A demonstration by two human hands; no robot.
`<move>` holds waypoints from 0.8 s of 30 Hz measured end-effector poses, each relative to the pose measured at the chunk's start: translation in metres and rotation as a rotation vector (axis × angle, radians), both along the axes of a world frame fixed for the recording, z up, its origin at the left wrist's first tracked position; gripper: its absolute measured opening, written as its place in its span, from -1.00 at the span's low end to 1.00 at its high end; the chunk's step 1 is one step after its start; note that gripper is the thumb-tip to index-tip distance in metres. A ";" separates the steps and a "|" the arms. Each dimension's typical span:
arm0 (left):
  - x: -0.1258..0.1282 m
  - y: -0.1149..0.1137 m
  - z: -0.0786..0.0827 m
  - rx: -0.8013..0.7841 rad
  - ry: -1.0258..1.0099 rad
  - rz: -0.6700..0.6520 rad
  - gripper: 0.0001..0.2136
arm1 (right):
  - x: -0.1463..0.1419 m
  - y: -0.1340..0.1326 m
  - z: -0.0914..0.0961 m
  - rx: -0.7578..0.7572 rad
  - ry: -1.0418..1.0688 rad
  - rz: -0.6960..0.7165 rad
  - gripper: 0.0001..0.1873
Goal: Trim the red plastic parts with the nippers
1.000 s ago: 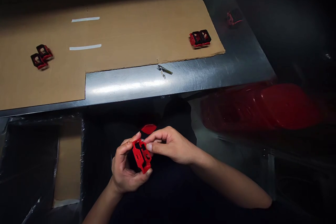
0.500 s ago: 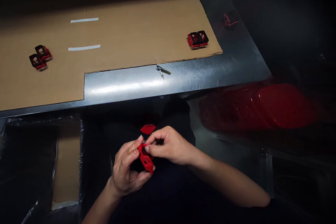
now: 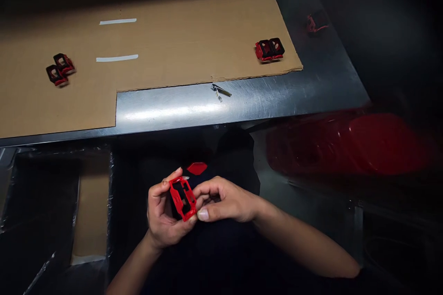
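Frame (image 3: 177, 199) in left hand (image 3: 164, 214), cardboard (image 3: 190, 55) on table (image 3: 155, 111)

Likely a workshop: metal bench (image 3: 166, 109), cardboard sheet (image 3: 194, 50)

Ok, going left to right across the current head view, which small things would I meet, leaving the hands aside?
Left pair of red-and-black parts, two white strips, held red frame, small metal tool, right pair of red-and-black parts, lone red-and-black part.

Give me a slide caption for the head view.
Left hand holding a red frame, right hand at its edge, near a table.
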State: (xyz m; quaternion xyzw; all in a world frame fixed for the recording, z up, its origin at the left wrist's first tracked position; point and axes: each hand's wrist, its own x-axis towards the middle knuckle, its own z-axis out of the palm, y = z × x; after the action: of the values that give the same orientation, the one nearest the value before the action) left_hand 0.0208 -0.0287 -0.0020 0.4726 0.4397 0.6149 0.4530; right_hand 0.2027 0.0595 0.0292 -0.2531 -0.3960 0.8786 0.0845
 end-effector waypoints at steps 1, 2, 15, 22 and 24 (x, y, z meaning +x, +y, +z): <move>0.000 0.000 0.001 -0.010 -0.019 -0.004 -0.33 | 0.000 -0.001 -0.001 -0.019 0.014 0.024 -0.54; 0.001 0.001 0.002 -0.022 -0.031 -0.009 -0.33 | 0.000 -0.003 -0.001 -0.029 0.021 0.039 -0.55; -0.002 -0.002 -0.005 -0.071 -0.001 -0.075 -0.21 | -0.006 -0.003 0.000 -0.012 -0.008 -0.001 -0.60; 0.001 0.002 0.000 -0.069 -0.016 -0.078 -0.26 | -0.005 -0.004 -0.006 -0.023 0.003 -0.075 -0.59; 0.001 0.003 -0.002 -0.077 -0.006 -0.075 -0.25 | -0.005 -0.004 -0.007 -0.020 -0.005 -0.089 -0.60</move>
State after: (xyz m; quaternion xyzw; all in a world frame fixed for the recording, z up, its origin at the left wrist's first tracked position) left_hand 0.0219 -0.0261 -0.0042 0.4692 0.4436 0.5814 0.4950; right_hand 0.1976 0.0553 0.0223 -0.2736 -0.3756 0.8773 0.1201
